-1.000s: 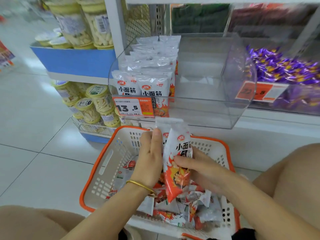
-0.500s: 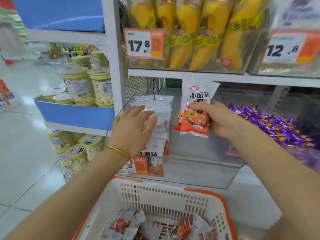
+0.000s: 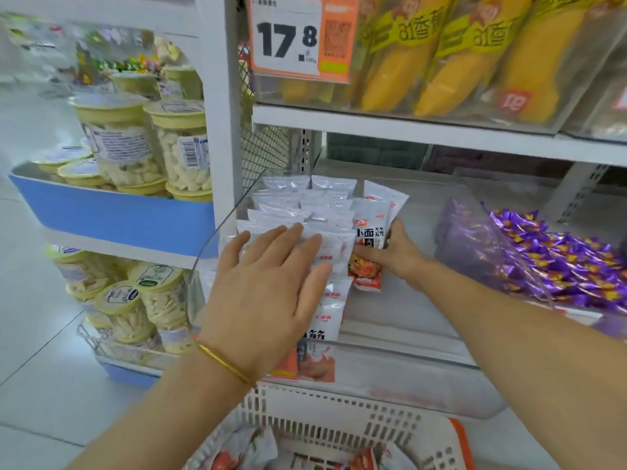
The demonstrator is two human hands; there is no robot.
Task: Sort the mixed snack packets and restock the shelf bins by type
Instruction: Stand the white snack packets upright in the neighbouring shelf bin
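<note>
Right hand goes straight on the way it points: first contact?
Probably the row of white packets in the clear bin, just left of the packet the right hand grips. Depth unclear.

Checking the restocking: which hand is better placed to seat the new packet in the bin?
Right. The right hand grips the packet inside the clear bin, beside the row; the left hand lies flat on that row.

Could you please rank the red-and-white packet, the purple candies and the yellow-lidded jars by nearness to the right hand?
1. Red-and-white packet, gripped by the right hand.
2. Purple candies, close by on its right.
3. Yellow-lidded jars, far left past the post.
</note>
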